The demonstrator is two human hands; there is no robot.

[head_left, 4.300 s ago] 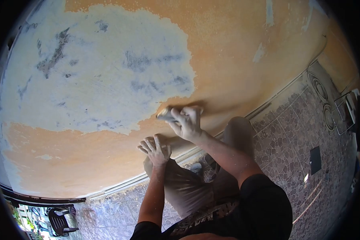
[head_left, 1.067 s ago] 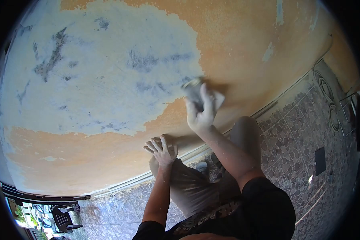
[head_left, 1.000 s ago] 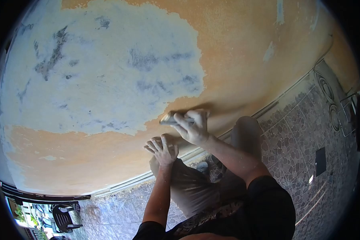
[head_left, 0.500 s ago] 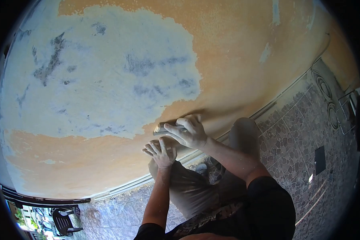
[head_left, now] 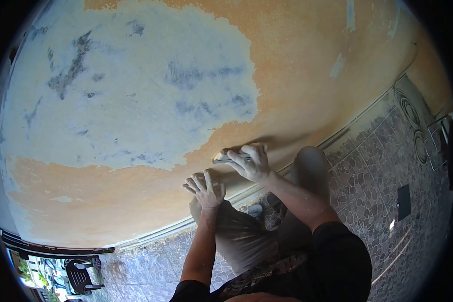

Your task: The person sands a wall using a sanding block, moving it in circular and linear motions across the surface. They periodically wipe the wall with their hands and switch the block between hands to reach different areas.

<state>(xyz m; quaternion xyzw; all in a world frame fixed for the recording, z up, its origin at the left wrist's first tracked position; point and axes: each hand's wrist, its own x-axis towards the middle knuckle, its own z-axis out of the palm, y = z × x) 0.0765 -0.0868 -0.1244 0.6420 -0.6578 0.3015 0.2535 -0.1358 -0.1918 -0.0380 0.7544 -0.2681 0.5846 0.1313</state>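
Note:
In the head view my right hand is closed around a flat sanding block with a pale end and a dark grey edge. The block lies against the orange wall, just below a large pale patch where the orange coat is gone. Down and to the left, my left hand rests on the lower wall with fingers spread and nothing in it. Whitish dust coats both hands. My right fingers partly hide the block.
My bent knee is close to the wall, right of the right hand. Stone-patterned paving runs along the wall base. A coiled hose lies at the far right, a dark square plate nearer. A dark plastic chair stands lower left.
My right hand has slid to the right along the wall with the sanding block. The left hand has barely moved. The whole view has shifted slightly.

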